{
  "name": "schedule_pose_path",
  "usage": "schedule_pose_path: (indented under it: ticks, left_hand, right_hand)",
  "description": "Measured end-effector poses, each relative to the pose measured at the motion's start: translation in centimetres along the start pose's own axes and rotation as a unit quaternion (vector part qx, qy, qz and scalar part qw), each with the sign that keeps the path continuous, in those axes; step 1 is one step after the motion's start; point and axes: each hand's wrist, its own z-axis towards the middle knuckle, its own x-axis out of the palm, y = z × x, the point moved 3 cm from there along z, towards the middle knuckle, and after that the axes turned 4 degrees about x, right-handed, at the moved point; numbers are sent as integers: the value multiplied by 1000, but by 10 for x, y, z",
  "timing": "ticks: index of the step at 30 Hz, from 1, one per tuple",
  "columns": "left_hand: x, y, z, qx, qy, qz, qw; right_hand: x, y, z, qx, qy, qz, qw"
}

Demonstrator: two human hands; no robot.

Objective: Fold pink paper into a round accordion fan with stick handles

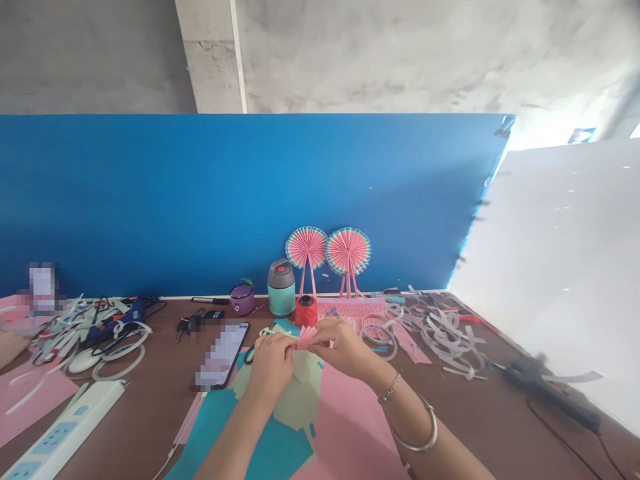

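Note:
Between my two hands is a small piece of folded pink paper [306, 337]. My left hand [273, 363] pinches its left side, and my right hand [343, 347] grips the right side with thumb and fingers. Below them lie sheets of teal paper [215, 427], pale green paper [296, 403] and pink paper [350, 420], overlapping on the table. The dark loop of a scissors-like handle [249, 355] shows just left of my left hand; the rest of it is hidden. Behind my hands stands a small red container [306, 311] with a dark top.
Two round pleated pink paper fans [307, 248] lean against the blue partition [240, 193]. Nearby are a teal jar [281, 290], a purple pot [242, 300] and a phone [223, 355]. White strips [450, 333] pile at right, beside a black tool [550, 393]. A power strip [65, 433] lies left.

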Motion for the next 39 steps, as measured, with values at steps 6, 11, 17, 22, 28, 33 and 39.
schedule_pose_path:
  ticks: [6,11,17,22,28,33,39]
  left_hand:
    - [2,-10,-2,89,47,-36,994]
    - [-7,-18,-6,110,71,-90,987]
    - [-15,-32,-10,132,134,-184,965]
    - [-14,-36,-11,57,163,-338,925]
    - [-14,-35,-10,-6,150,-479,865]
    - [-11,-20,-2,-153,-3,-612,776]
    - [7,9,1,-282,-139,-555,770]
  right_hand:
    - [-2,-10,1,20,-15,16,1000]
    - [-6,-25,3,56,-21,74,995]
    - [-7,-46,3,129,41,199,970]
    - [-5,-53,0,174,90,289,937]
    - [-5,-52,-2,195,106,310,924]
    - [7,-52,0,165,99,378,906]
    - [23,-35,1,158,89,257,949]
